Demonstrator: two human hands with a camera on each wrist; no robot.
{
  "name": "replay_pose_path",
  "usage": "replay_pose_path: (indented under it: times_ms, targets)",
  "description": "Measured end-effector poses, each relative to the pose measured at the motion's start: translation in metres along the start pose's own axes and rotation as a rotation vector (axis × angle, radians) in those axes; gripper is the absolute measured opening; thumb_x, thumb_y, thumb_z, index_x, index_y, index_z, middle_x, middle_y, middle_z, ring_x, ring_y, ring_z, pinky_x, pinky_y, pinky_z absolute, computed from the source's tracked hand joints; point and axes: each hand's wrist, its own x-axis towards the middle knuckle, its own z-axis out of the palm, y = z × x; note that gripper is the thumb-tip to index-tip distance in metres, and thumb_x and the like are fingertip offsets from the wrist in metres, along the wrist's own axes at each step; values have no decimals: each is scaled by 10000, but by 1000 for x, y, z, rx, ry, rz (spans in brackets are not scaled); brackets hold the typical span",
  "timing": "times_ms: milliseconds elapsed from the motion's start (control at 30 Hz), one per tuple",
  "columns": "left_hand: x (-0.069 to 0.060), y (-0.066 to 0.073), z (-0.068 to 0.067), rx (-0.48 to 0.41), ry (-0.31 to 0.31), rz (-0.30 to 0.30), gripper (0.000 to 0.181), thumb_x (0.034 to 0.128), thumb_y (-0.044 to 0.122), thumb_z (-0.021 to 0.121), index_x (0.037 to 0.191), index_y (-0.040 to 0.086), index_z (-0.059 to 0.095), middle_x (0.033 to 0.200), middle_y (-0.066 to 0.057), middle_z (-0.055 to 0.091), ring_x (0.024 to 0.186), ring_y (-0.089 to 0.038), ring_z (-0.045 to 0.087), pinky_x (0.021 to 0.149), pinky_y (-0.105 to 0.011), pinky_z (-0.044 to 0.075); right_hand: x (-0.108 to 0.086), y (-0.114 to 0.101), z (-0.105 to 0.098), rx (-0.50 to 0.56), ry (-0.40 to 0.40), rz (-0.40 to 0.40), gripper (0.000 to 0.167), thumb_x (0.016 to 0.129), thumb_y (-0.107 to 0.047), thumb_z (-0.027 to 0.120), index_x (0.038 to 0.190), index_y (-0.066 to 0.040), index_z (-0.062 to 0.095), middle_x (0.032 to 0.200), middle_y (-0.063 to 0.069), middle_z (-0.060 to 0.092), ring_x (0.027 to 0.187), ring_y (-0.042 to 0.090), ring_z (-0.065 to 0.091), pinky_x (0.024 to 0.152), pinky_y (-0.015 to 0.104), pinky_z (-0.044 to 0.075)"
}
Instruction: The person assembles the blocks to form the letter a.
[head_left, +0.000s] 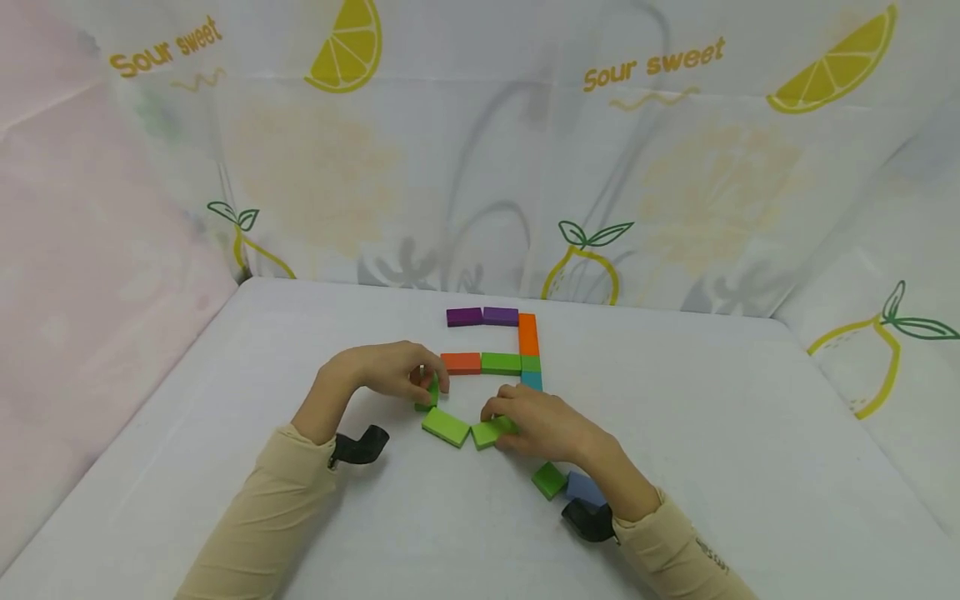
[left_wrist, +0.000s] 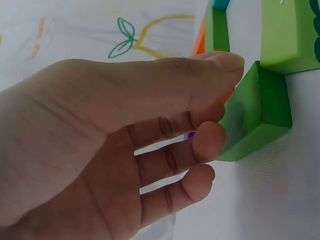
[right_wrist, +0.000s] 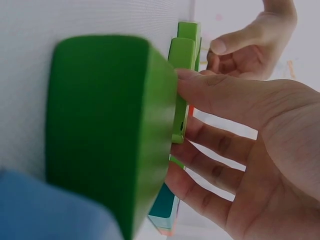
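Note:
My right hand (head_left: pixel 543 423) pinches a light green block (head_left: pixel 489 433) between thumb and fingers, low on the white table. In the right wrist view the thumb lies along one side of this block and the fingers reach its other side. Touching its left end is a second light green block (head_left: pixel 446 427). My left hand (head_left: pixel 393 371) is at a darker green block (left_wrist: pixel 257 112) just left of that, its fingers loosely bent. In the left wrist view the thumb and fingertips overlap the block's edge without visibly closing on it; contact is hard to tell.
Purple (head_left: pixel 464 317) and violet (head_left: pixel 501 317) blocks form the far row. An orange block (head_left: pixel 528 333), a small green one (head_left: pixel 530 363) and a teal one (head_left: pixel 532 381) run nearer. Red-orange (head_left: pixel 461 363) and green (head_left: pixel 501 363) blocks join them. Loose green (head_left: pixel 549 481) and blue (head_left: pixel 585 488) blocks lie by my right wrist.

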Motion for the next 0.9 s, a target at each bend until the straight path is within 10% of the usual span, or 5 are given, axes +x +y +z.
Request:
replay_pose_path:
  times_ms: [900]
  targets:
    - [13, 17, 16, -16, -72, -51, 145, 782, 138, 764, 881, 207, 685, 705, 38, 523, 676, -84, 486, 641, -218, 394, -1, 1, -1, -4, 2, -60, 281, 844, -209, 709, 1117, -190, 646, 1065, -54, 599, 984, 129, 514, 837, 292, 487]
